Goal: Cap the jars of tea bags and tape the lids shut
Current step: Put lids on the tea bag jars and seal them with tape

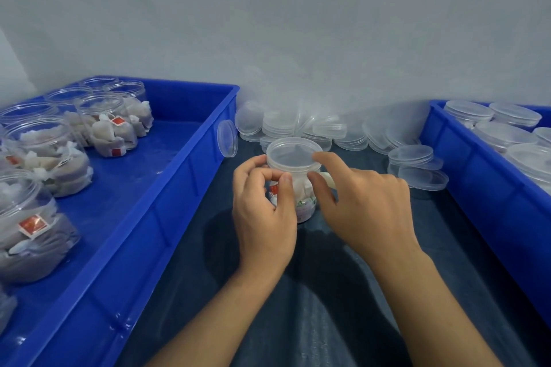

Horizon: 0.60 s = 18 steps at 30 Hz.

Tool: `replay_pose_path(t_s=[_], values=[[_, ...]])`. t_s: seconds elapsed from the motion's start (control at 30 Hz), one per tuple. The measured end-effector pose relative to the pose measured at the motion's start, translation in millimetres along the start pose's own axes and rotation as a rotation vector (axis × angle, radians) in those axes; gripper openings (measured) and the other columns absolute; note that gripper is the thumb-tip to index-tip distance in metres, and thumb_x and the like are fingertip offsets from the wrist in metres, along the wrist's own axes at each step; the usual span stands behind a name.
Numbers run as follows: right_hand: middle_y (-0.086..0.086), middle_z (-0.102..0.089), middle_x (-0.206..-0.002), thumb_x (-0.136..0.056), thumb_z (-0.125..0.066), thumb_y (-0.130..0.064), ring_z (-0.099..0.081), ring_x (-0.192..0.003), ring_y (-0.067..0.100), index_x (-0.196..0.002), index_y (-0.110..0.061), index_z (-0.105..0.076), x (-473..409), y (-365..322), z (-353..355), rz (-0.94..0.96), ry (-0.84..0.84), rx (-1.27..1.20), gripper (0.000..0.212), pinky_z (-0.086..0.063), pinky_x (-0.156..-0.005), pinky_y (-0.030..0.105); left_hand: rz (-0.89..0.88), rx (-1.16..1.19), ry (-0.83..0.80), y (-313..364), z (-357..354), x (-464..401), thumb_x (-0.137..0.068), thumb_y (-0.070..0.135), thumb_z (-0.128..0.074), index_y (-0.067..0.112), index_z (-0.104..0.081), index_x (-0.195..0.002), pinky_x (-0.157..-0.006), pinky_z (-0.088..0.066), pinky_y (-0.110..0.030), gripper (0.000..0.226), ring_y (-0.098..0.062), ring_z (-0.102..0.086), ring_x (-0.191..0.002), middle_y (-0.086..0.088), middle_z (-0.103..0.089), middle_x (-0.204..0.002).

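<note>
The jar (298,199) you are working on stands near the middle of the dark surface (328,292), between the two blue crates, with tea bags inside and a clear lid (293,155) already seated on its mouth. Your left hand (264,217) curls around the jar's side, thumb and fingers pinching just under the lid's rim. Your right hand (362,202) has its forefinger and thumb on the lid's right edge, gripping it; a pale strip behind that hand may be tape, though I cannot tell. No tape shows on the lid, so sealing looks undone.

Loose lids (298,128) pile along the surface's far edge. In the left crate (179,188) several filled jars (47,155) stand uncapped, so much capping remains. The right crate (477,176) holds lidded jars (504,135), apparently finished, though tape there is not discernible.
</note>
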State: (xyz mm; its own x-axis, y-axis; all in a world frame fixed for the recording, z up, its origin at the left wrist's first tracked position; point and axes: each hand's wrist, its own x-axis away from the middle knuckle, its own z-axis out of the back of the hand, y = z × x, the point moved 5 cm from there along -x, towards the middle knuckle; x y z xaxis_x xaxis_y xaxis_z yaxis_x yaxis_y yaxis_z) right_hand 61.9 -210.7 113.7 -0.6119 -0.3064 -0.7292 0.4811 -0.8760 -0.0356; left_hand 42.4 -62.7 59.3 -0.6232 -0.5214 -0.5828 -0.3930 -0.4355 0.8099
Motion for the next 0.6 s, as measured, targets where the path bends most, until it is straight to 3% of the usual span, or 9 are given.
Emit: replay_pose_path(t_s=[0.13, 0.3, 0.47, 0.6], values=[[-0.002, -0.055, -0.048, -0.095, -0.075, -0.031, -0.051, -0.04, 0.031, -0.112, -0.018, -0.076, 0, 0, -1, -0.004, 0.005, -0.002, 0.022, -0.034, -0.046, 0.028, -0.015, -0.004, 0.012, 0, 1, 0, -0.099, 0.012, -0.071, 0.011, -0.07, -0.094, -0.09, -0.057, -0.036, 0.005, -0.004, -0.061, -0.116, 0.003, -0.061, -0.129], [-0.002, -0.056, -0.049, -0.094, -0.076, -0.031, -0.053, -0.04, 0.031, -0.109, -0.017, -0.076, 0, -1, -2, -0.001, 0.022, -0.012, 0.02, -0.032, -0.046, 0.027, -0.006, 0.039, 0.008, -3, 1, -4, -0.097, 0.014, -0.075, 0.013, -0.071, -0.093, -0.086, -0.058, -0.027, 0.006, -0.004, -0.064, -0.115, 0.005, -0.063, -0.127], [-0.002, -0.056, -0.049, -0.094, -0.077, -0.03, -0.054, -0.04, 0.032, -0.109, -0.017, -0.077, -1, 1, -4, -0.016, 0.033, -0.016, 0.02, -0.028, -0.047, 0.025, 0.19, 0.285, -0.027, -23, 2, -16, -0.089, 0.014, -0.085, 0.024, -0.056, -0.1, -0.087, -0.061, -0.033, 0.033, -0.012, -0.071, -0.113, 0.007, -0.072, -0.119], [-0.002, -0.055, -0.048, -0.092, -0.078, -0.03, -0.052, -0.038, 0.031, -0.106, -0.016, -0.077, -1, -2, -4, -0.008, 0.034, -0.011, 0.02, -0.026, -0.047, 0.024, 0.226, 0.341, -0.1, -33, 2, -26, -0.087, 0.015, -0.087, 0.021, -0.062, -0.111, -0.09, -0.06, -0.032, 0.035, -0.014, -0.07, -0.116, 0.007, -0.072, -0.12]])
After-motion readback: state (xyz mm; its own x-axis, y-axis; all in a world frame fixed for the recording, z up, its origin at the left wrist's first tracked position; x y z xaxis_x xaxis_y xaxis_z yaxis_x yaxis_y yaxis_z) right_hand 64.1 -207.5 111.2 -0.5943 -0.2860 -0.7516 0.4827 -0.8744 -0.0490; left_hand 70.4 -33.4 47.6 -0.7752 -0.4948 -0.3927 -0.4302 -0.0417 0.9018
